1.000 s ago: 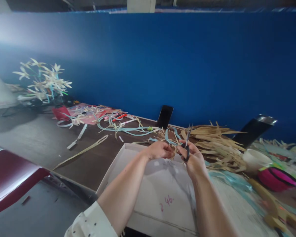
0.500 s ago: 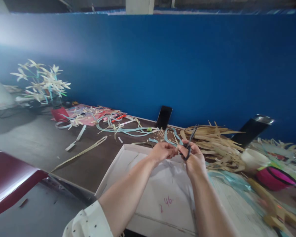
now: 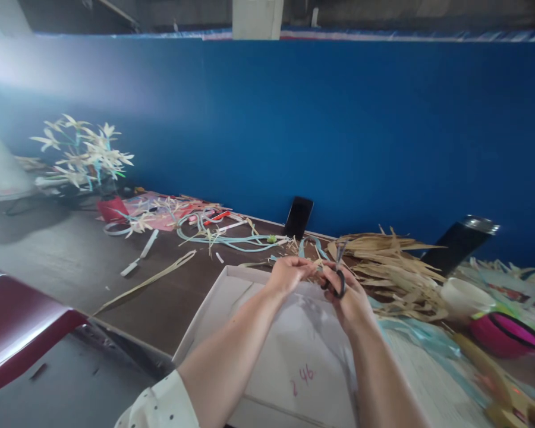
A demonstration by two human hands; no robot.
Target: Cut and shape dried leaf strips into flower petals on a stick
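While the right hand (image 3: 350, 297) works a pair of black-handled scissors (image 3: 339, 274), its fingers threaded through the loops and its grip clenched around them, the left hand (image 3: 289, 274) pinches a small piece of dried straw (image 3: 314, 274) between fingertips, held up just above the far edge of a white cardboard box lid (image 3: 232, 297). The blades point up and away and look nearly closed, right at the bit of straw; both hands meet almost touching. To my eye this is a trimming step: a short strip is being snipped to shape. The next cut would call for a steady pinch close to the blades and a fine turn of the piece, since it is small and the fingers sit very near the edges.

The box lid lies on the brown surface (image 3: 71, 255) directly under the hands, with pink numerals written near its front; I see little in it beyond perhaps some scraps, too small to tell. To the right, a heap of dried palm leaves (image 3: 392, 267) sprawls beside a white cup (image 3: 463, 295) and a pink bowl (image 3: 503, 333), whose contents are hidden. A dark flask (image 3: 459, 241) lies tilted behind them.
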